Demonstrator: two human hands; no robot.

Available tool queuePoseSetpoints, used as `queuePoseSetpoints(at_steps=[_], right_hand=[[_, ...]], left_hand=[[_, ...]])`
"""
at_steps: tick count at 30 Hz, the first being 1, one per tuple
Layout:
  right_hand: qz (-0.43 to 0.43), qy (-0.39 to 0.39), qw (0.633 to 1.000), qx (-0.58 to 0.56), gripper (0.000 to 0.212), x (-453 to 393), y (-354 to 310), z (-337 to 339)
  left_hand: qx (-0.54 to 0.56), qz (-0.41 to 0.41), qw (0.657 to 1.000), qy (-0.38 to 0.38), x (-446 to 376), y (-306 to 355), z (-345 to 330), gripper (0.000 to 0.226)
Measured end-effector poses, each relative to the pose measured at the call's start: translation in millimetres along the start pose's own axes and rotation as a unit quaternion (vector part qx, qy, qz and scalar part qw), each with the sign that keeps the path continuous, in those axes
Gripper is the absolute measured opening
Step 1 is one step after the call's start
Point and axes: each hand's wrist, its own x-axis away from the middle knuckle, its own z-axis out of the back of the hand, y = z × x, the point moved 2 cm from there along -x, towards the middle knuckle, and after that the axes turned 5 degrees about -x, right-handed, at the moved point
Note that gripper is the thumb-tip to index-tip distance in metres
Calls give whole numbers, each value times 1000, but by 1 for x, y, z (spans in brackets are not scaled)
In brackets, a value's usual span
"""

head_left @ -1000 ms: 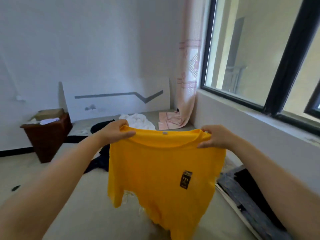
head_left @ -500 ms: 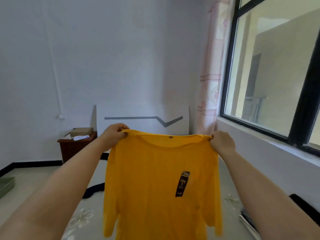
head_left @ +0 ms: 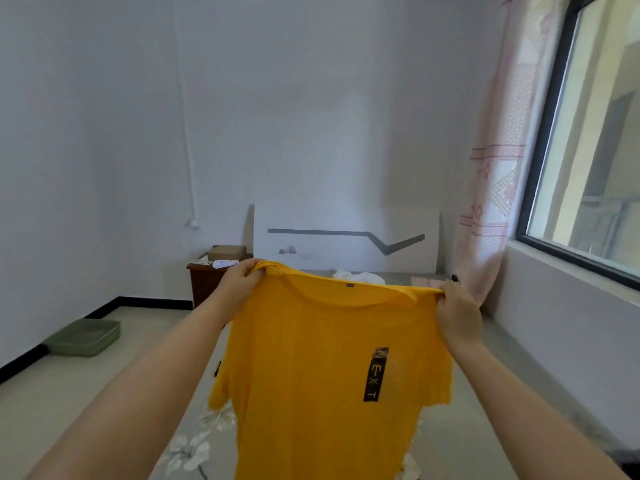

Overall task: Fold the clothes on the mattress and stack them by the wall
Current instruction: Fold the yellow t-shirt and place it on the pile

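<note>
A yellow T-shirt (head_left: 311, 368) with a black vertical label hangs stretched out in the air in front of me. My left hand (head_left: 239, 289) grips its left shoulder and my right hand (head_left: 457, 317) grips its right shoulder. The shirt hides most of the mattress (head_left: 194, 441), a pale sheet with a flower print. Behind the collar a white garment (head_left: 360, 277) lies on the mattress near the headboard, and a folded pink cloth (head_left: 427, 281) lies to its right.
A white headboard (head_left: 346, 237) leans on the far wall. A dark wooden nightstand (head_left: 204, 282) with a box stands at its left. A green tray (head_left: 83, 337) sits on the floor at left. A pink curtain (head_left: 495, 188) and a window (head_left: 588, 168) are at right.
The view has tilted upward and both hands have raised the yellow shirt, now spread flat and hanging straight. The dark clothes on the mattress have dropped out of sight behind it.
</note>
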Motion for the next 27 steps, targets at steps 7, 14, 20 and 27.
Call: queuePoseSetpoints(at_steps=[7,14,20,27], right_hand=[[-44,61,995,-61,24,76,-3,18],[-35,189,979,-76,22,146,-13,62],[54,285,955,-55,23,134,-58,88],[60,236,969,35,23,100,-57,65]], left_hand=[[-59,56,980,-182,67,-33,14,13],[0,-15,990,-144,120,-37,28,15],[126,-53,988,-70,119,-5,48,15],[52,21,998,-38,69,4,44,18]])
